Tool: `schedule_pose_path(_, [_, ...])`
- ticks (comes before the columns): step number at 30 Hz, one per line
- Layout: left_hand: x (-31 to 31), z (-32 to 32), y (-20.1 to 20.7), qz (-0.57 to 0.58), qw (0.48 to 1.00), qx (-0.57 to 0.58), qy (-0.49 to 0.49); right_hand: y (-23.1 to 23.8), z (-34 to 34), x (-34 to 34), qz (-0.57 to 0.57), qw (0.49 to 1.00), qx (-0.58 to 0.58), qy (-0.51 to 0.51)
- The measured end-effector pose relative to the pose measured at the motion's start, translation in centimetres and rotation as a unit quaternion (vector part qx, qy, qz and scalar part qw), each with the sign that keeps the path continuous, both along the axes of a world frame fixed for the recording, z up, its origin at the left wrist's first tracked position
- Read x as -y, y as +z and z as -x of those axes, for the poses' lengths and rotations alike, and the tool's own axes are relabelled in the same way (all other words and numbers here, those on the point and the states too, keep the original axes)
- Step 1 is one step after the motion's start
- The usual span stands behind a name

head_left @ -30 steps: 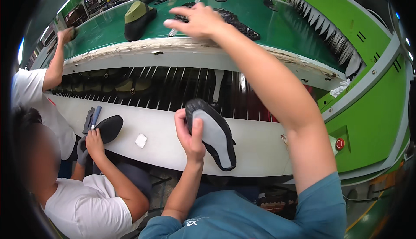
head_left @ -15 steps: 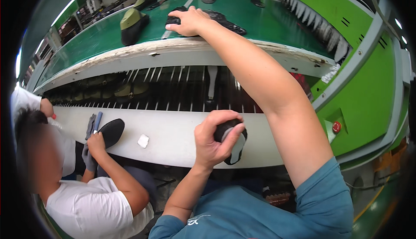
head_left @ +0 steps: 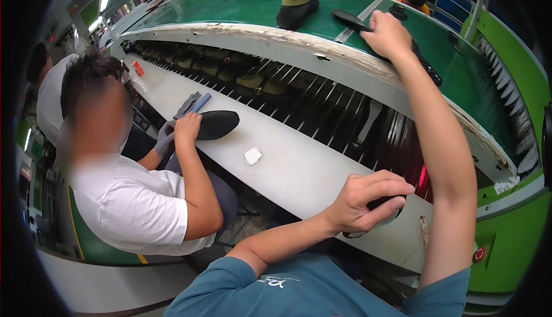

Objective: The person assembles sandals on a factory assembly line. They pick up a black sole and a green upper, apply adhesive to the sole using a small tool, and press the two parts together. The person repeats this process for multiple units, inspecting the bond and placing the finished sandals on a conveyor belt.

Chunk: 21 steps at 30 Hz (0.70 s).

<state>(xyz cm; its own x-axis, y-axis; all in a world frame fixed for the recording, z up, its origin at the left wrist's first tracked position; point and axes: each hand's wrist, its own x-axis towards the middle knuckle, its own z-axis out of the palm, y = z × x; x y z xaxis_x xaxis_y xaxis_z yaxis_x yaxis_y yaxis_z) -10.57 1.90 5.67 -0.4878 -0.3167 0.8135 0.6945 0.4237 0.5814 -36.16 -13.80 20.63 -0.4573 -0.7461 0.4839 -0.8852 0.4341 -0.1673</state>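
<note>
My right hand [head_left: 390,34] is closed on one end of a thin black shoe sole [head_left: 349,20], just above the green belt [head_left: 241,13]. The sole's free end points left. Over the white ledge, my left hand [head_left: 371,201] is wrapped round a dark shoe [head_left: 382,202], mostly hidden by the fingers. More black soles [head_left: 426,67] lie on the belt beside my right forearm. A black shoe with an olive last [head_left: 296,5] stands on the belt to the left of the held sole.
To my left a co-worker holds a black sole [head_left: 221,125] over the white ledge [head_left: 299,167]. A blue-handled tool [head_left: 201,102] and a white scrap [head_left: 252,155] are nearby. Under the belt, a rack of rods [head_left: 310,107] carries shoes. A green machine with bristles [head_left: 503,81] stands right.
The view has swung left. My right hand was spread over the black soles on the belt and now grips one, with its end raised. My left hand still holds the shoe.
</note>
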Motion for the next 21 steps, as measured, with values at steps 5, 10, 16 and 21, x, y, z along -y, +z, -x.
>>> schedule_pose_path(5, [-0.1, -0.3, -0.3, 0.002, 1.0, 0.018, -0.017, -1.2, -1.2, -10.5, 0.185, 0.967, -0.001, 0.177])
schedule_pose_path(10, [-0.9, -0.5, -0.1, 0.034, 0.999, 0.011, -0.024, -5.0, -6.5, -23.4, 0.399, 0.845, 0.328, 0.138])
schedule_pose_path(16, [0.1, -0.7, 0.0, 0.041, 0.995, 0.056, -0.075, -16.5, -7.3, -33.6, 0.428, 0.734, 0.464, 0.252])
schedule_pose_path(21, [0.3, 0.3, -0.4, -0.024, 0.991, 0.073, -0.108, -22.4, -7.6, -37.0, 0.477, 0.719, 0.454, 0.224])
